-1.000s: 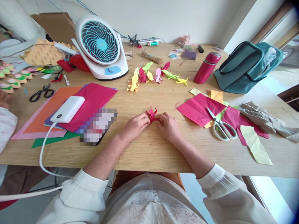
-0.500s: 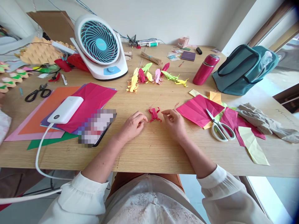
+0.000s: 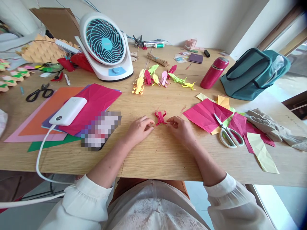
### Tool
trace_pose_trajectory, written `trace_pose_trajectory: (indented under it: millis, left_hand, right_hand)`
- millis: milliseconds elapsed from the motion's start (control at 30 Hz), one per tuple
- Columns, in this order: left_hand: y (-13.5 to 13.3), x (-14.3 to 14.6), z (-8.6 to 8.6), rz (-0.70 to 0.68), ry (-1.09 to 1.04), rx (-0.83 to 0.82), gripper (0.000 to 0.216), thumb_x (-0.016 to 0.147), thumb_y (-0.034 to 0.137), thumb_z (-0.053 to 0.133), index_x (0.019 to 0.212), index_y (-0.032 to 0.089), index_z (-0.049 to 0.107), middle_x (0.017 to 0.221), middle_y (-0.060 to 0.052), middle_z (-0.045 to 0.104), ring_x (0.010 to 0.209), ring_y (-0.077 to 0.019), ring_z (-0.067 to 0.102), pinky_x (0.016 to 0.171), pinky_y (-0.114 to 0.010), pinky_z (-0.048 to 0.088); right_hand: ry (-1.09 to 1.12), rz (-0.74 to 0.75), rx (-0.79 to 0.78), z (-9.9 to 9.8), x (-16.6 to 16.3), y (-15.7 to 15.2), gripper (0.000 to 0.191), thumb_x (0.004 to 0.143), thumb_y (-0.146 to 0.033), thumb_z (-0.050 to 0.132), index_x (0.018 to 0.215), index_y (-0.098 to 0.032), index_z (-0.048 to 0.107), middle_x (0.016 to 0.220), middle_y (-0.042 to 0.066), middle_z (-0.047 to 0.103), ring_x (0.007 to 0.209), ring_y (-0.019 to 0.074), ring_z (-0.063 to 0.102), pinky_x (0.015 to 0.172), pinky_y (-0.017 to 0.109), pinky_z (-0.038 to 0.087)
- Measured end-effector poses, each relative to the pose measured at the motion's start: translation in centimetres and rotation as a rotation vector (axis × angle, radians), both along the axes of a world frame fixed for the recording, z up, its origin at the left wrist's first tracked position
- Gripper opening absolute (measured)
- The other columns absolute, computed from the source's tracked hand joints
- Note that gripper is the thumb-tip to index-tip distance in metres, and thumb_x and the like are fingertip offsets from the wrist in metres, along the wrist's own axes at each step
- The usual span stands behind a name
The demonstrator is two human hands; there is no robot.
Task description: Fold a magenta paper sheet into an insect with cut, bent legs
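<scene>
A small crimson origami frog (image 3: 160, 117) lies on the wooden table between my hands, its legs spread. My left hand (image 3: 141, 127) is closed, thumb and fingertips pinched at the frog's lower left leg. On the other side, my right hand (image 3: 180, 129) pinches at the lower right leg, the leg's tip hidden by the fingers. Beyond the frog sits a group of folded paper figures in yellow, green, pink and crimson, among them a yellow paper figure (image 3: 138, 84).
White-handled scissors (image 3: 229, 135) rest on crimson paper (image 3: 208, 114) at right, near a red flask (image 3: 214, 72) and a teal bag (image 3: 254, 75). At left are a power bank (image 3: 69, 111) on coloured sheets, a phone (image 3: 102, 131), black scissors (image 3: 39, 92) and a fan (image 3: 106, 48).
Both hands have closed in on the frog; my fingertips now meet its lower legs. The view has shifted slightly.
</scene>
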State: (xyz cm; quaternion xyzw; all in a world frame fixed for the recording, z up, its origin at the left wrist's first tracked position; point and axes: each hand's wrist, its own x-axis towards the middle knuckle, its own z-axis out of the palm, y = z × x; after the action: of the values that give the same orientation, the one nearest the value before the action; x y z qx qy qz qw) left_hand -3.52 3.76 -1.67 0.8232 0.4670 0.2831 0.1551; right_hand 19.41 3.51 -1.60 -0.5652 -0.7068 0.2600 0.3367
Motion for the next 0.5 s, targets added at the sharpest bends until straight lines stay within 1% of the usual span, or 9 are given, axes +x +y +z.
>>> trace_pose_trajectory:
  millis: [133,233,333,500]
  left_hand:
    - [-0.1,0.9,0.1,-0.026,0.136,0.12,0.013,0.091,0.011,0.059,0.091,0.02,0.069,0.09,-0.003,0.067,0.083,-0.0188,0.063,0.078,-0.031,0.047]
    - [-0.2,1.2,0.3,-0.032,0.183,0.155,0.013,0.093,0.012,0.057,0.091,0.019,0.068,0.091,-0.005,0.067,0.084,-0.02,0.064,0.077,-0.031,0.046]
    - [-0.1,1.3,0.3,-0.04,0.146,0.152,0.014,0.093,0.01,0.055,0.093,0.019,0.066,0.093,-0.005,0.068,0.085,-0.0197,0.064,0.077,-0.03,0.046]
    - [0.1,1.2,-0.1,0.0,-0.025,0.113,0.015,0.091,0.008,0.056,0.092,0.019,0.066,0.09,-0.004,0.071,0.083,-0.0176,0.066,0.077,-0.029,0.047]
  right_hand:
    - [-0.046,-0.022,0.009,-0.2,-0.1,0.0,0.014,0.081,-0.021,0.064,0.092,-0.021,0.072,0.079,0.002,0.069,0.069,0.0153,0.059,0.066,0.027,0.043]
    - [-0.05,-0.009,0.038,-0.5,-0.2,0.2,0.013,0.079,-0.017,0.062,0.088,-0.021,0.071,0.077,0.001,0.067,0.069,0.0154,0.06,0.065,0.027,0.044]
    - [-0.02,0.009,0.076,-0.8,-0.3,0.2,0.016,0.077,-0.014,0.06,0.087,-0.021,0.07,0.079,0.002,0.066,0.069,0.015,0.06,0.066,0.026,0.045]
    - [0.037,0.043,0.106,-0.8,-0.7,0.1,0.015,0.078,-0.013,0.057,0.085,-0.021,0.068,0.081,0.002,0.065,0.069,0.0146,0.06,0.067,0.026,0.046]
